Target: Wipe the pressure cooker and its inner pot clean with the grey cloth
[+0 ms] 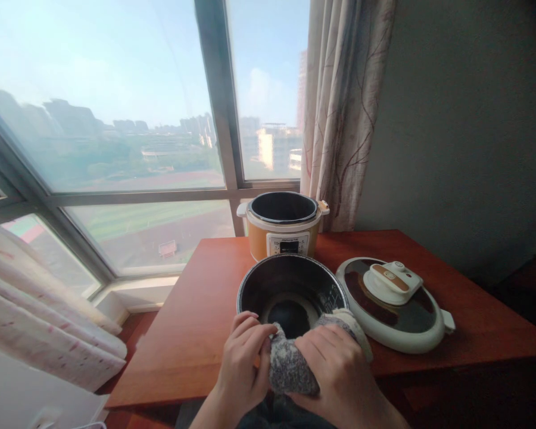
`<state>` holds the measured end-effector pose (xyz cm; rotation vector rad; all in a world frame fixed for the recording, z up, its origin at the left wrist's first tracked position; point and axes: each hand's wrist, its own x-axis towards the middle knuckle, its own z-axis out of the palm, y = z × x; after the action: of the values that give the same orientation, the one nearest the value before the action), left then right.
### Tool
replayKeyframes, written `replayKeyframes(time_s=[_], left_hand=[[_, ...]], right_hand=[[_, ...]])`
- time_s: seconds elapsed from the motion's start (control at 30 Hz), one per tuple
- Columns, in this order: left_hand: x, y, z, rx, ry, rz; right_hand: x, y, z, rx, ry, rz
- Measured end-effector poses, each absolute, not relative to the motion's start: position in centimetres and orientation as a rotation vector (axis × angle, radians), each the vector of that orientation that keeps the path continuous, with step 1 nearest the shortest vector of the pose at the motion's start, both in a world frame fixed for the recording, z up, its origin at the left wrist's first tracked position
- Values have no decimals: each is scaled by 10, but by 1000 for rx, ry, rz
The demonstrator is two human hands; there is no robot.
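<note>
A grey speckled cloth (290,364) is bunched between my two hands at the near side of a dark inner pot (268,286). My left hand (243,360) pinches the cloth's left end, its fingers close to the pot's rim. Wrapped over the cloth's right part is my right hand (335,369), where a pale edge of cloth sticks out. The pot sits on the table, its inside facing up, with marks on its right inner wall. Both hands hide its near rim.
Behind the pot stands an electric pressure cooker (256,235) with its top uncovered. Its round white lid (395,316) lies on the right of the red-brown wooden table (196,310). A window and curtains (343,107) border the table.
</note>
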<state>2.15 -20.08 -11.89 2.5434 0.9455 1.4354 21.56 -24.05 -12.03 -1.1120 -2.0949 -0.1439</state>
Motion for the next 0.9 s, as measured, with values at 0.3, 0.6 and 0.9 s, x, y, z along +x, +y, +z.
replayKeyframes(time_s=[0.3, 0.6, 0.9], left_hand=[[6, -176, -115, 2473, 849, 1406], [-12, -157, -114, 2475, 797, 1346], [-2, -184, -112, 2602, 921, 1272]], right_hand=[[268, -216, -105, -973, -2346, 122], [272, -214, -103, -1011, -2271, 153], [251, -225, -107, -1076, -2148, 75]])
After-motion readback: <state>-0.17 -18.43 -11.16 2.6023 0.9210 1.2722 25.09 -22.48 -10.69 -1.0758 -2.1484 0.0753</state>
